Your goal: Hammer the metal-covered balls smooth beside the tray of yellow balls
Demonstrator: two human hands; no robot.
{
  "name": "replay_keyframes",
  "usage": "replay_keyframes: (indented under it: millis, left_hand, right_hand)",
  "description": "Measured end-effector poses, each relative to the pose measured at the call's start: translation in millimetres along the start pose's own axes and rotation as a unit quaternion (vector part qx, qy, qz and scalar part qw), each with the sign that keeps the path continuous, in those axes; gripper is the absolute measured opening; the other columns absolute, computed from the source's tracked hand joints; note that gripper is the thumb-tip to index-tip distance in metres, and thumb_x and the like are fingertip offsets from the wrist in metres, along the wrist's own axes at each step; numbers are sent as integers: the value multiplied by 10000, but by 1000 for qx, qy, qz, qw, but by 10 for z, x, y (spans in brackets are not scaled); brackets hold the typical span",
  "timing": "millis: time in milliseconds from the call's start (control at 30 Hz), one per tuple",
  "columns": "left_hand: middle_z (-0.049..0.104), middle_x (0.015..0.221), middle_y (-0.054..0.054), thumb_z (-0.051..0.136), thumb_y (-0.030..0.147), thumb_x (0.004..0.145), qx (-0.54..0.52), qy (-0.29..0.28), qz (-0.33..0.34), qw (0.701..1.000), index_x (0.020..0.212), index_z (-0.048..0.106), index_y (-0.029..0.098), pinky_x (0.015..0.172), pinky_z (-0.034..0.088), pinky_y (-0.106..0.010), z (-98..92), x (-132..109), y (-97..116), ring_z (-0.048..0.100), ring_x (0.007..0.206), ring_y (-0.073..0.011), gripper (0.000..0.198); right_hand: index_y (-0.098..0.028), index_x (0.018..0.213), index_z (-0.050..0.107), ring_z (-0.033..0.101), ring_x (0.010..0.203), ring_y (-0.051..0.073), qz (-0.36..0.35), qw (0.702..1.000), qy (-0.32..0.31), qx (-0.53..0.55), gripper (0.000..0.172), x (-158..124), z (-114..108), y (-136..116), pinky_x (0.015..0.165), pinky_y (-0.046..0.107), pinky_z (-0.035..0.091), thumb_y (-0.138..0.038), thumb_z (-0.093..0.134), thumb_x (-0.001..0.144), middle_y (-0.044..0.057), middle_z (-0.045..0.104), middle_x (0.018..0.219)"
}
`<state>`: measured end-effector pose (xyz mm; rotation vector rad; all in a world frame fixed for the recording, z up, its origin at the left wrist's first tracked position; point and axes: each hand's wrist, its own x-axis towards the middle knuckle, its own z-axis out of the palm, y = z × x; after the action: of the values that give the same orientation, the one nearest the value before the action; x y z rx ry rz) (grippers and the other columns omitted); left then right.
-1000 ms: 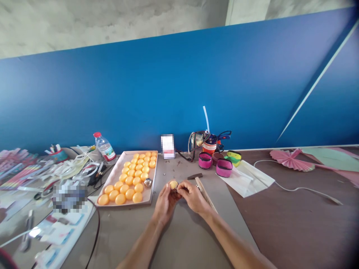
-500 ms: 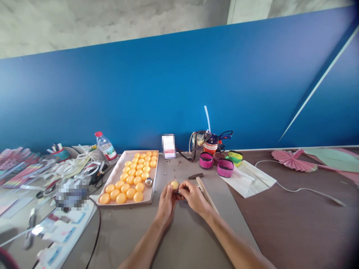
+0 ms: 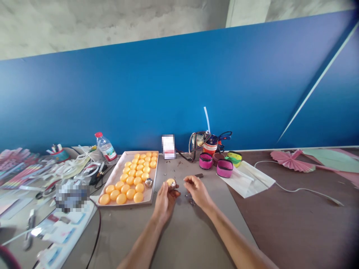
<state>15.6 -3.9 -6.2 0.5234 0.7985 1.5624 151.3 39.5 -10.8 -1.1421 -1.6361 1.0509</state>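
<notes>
My left hand (image 3: pixel 165 200) is closed around an orange ball (image 3: pixel 170 182), the size of a table-tennis ball, with shiny silver pieces on its right side. To its right, my right hand (image 3: pixel 198 192) is apart from the ball, thumb and fingertips pinched together; whatever they hold is too small to make out. Small shiny bits (image 3: pixel 192 201) lie on the table beneath that hand. A shallow white box (image 3: pixel 153 188) on the left has rows of orange balls (image 3: pixel 130 193) in it. One silver, mirror-covered ball (image 3: pixel 149 182) sits at the box's right side.
A dark flat bar (image 3: pixel 199 175) lies beyond my right hand. Further back are pink-and-black bands (image 3: pixel 224 168), white sheets (image 3: pixel 249 179) and an orange cup (image 3: pixel 210 148) with cords. A water bottle (image 3: pixel 107 149) and heaped craft supplies (image 3: pixel 70 168) occupy the left.
My right hand has come away from the ball, slightly to the right. My left hand has shifted a little left with it, showing its silver side. The pale strip by my right hand no longer shows.
</notes>
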Motion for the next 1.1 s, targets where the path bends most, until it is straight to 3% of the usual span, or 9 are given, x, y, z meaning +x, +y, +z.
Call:
replay_keyframes:
  millis: [100,233,400,600,700,800,967,1100]
  left_hand:
    - [639,740,-49,601,387,767,-32,32,14,999,818,585,141,593,468,-255,-55,52,91,558,545,-109,251]
    - [641,729,-55,603,386,768,-53,44,24,997,793,575,139,618,490,-272,-84,77,140,556,529,-107,250]
    - [641,725,-49,583,373,786,-46,42,15,998,805,575,139,601,494,-266,-78,70,120,562,533,-111,235]
    - [644,752,-54,565,373,799,-41,25,10,999,826,576,138,624,498,-271,-85,62,92,562,543,-106,236]
    - [648,765,-58,578,380,788,-37,20,9,999,842,581,140,618,496,-269,-85,62,80,563,545,-107,246]
    - [648,757,-53,580,388,785,-31,25,7,999,841,585,141,605,491,-263,-91,65,76,564,547,-110,254]
    - [644,767,-57,574,398,786,-22,10,-5,1000,839,594,137,629,489,-272,-104,65,64,571,568,-118,267]
    - [642,783,-64,561,406,793,-16,-20,-27,999,868,592,133,632,474,-274,-74,39,59,575,582,-127,285]
  right_hand:
    - [-172,889,600,550,834,162,-60,984,23,-163,180,23,-61,97,774,279,394,-187,459,778,61,615,897]
    - [-212,907,642,527,945,179,-92,930,-79,-347,209,-51,-63,29,866,305,310,-175,469,796,56,625,909]
    - [-217,901,642,514,948,186,-101,889,-119,-430,200,-128,-35,-77,850,312,266,-193,463,815,65,611,917]
    - [-194,728,605,542,780,149,-108,879,-123,-447,197,-92,-47,13,812,319,262,-67,457,745,28,605,790]
    - [-189,721,591,547,764,143,-123,894,-106,-417,186,-94,-52,-2,817,313,275,-75,448,757,31,612,784]
    - [-190,736,568,554,758,140,-134,929,-59,-339,172,-108,-36,-37,810,291,310,-93,430,774,30,622,786]
    - [-200,738,549,526,632,129,-48,993,-16,-109,79,-99,8,-98,617,239,364,-186,473,757,2,594,683]
    - [-195,704,552,452,532,107,13,996,-51,72,129,-68,14,-136,533,224,336,-316,535,745,-39,508,559]
